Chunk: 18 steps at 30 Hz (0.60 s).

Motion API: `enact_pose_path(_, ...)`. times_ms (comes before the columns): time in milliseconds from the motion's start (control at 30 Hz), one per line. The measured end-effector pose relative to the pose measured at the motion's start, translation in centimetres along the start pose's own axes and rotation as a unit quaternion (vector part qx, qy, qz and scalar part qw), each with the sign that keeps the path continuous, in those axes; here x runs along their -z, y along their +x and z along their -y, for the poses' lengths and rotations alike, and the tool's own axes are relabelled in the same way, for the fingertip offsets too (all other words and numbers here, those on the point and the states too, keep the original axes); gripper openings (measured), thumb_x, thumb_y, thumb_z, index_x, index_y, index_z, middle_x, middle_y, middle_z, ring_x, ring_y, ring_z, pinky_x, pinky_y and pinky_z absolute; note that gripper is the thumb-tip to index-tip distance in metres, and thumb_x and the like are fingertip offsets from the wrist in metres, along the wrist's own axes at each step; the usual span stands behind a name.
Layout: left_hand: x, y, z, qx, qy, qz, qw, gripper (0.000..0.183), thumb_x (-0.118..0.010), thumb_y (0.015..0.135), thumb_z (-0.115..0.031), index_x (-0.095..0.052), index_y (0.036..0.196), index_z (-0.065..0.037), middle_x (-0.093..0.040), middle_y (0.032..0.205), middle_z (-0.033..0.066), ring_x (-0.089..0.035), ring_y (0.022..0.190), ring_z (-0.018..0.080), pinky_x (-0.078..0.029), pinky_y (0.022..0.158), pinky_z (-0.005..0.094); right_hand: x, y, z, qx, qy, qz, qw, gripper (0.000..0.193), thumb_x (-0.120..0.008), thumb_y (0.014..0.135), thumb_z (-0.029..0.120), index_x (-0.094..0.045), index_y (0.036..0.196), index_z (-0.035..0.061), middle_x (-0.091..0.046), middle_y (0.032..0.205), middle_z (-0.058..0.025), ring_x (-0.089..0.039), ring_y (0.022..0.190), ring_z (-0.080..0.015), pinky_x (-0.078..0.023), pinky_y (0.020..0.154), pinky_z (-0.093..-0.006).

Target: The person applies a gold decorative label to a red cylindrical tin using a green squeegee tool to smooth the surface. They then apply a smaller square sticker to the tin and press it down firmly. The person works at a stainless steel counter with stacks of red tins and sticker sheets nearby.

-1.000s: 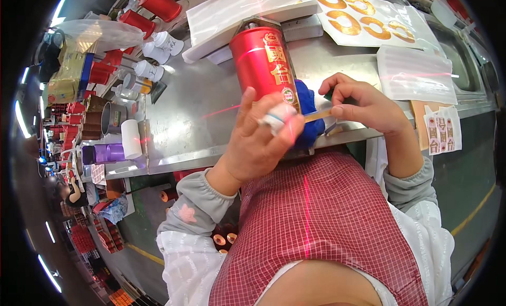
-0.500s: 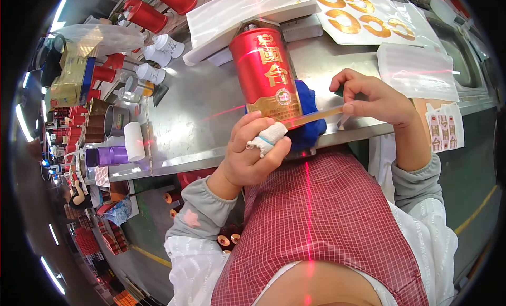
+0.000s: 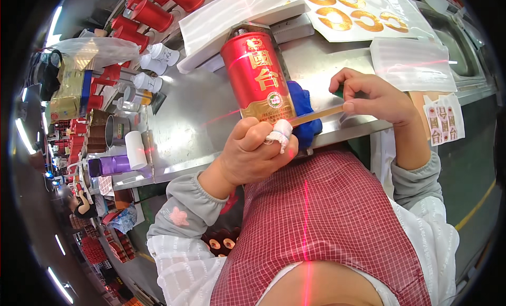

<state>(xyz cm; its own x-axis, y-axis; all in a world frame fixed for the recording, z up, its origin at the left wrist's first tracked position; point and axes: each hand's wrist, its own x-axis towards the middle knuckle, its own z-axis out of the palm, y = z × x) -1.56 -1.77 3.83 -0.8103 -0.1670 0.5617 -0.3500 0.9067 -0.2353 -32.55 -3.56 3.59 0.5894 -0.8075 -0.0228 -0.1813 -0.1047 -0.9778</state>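
Note:
A slim gold-coloured strip [image 3: 318,116] stretches between my two hands. My left hand [image 3: 252,150] is closed, its fingers curled around a small white cloth wad [image 3: 281,135] that meets the strip's left end. At the other end, my right hand [image 3: 373,98] pinches the strip between thumb and fingers. Just beyond my left hand a red cylindrical bottle [image 3: 254,69] with gold lettering and a gold lower band lies on its side. Beneath its near end and beside it is a bunched blue cloth [image 3: 305,128]. My left fingers hide part of the bottle's near end.
The metal worktable [image 3: 184,108] carries white flat packs [image 3: 245,16] behind the bottle. Gold ring-shaped stickers [image 3: 336,19] on a sheet lie at the far right, near a sink [image 3: 457,48]. White bottle-shaped pieces [image 3: 147,82], a steel cup [image 3: 117,128] and a white roll [image 3: 136,150] stand at left.
My left hand has turned knuckles-up and shifted slightly right with the cloth wad along the strip. My right hand keeps its pinch in nearly the same place.

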Motion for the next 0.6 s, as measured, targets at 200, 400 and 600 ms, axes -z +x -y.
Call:
enact_pose_path(200, -0.1, 0.1, -0.2, -0.008, 0.003, 0.02, 1.0, 0.029, -0.07, 0.063, -0.017, -0.068, 0.091, -0.023, -0.053, 0.113, -0.0016, -0.048, 0.095, 0.021, -0.045, 0.072, 0.0347, -0.6, 0.0, -0.7, -0.02, 0.018, -0.013, 1.0, 0.024, -0.069, 0.084, 0.022, -0.054, 0.073, 0.0062, -0.052, 0.112, -0.0052, -0.044, 0.09, -0.0114, -0.036, 0.083, -0.026)
enact_pose_path(400, 0.1, -0.3, -0.1, 0.045, -0.048, -0.04, 0.997, 0.026, -0.074, 0.063, -0.01, -0.071, 0.088, -0.017, -0.06, 0.104, 0.0028, -0.054, 0.078, 0.0214, -0.044, 0.065, 0.0354, -0.4, -0.1, 0.0, -0.011, 0.017, -0.009, 1.0, 0.025, -0.07, 0.084, 0.022, -0.054, 0.073, 0.0061, -0.052, 0.111, -0.0054, -0.044, 0.089, -0.0113, -0.037, 0.081, -0.0258)
enact_pose_path(600, 0.3, -1.3, -0.1, 0.064, -0.093, -0.016, 0.994, 0.024, -0.072, 0.057, -0.008, -0.069, 0.081, -0.014, -0.058, 0.102, 0.0024, -0.053, 0.073, 0.0212, -0.043, 0.059, 0.0339, -0.7, 0.6, -1.0, 0.007, -0.003, 0.002, 1.0, 0.027, -0.068, 0.088, 0.025, -0.059, 0.076, 0.002, -0.055, 0.106, -0.008, -0.048, 0.091, -0.0146, -0.039, 0.079, -0.0268)
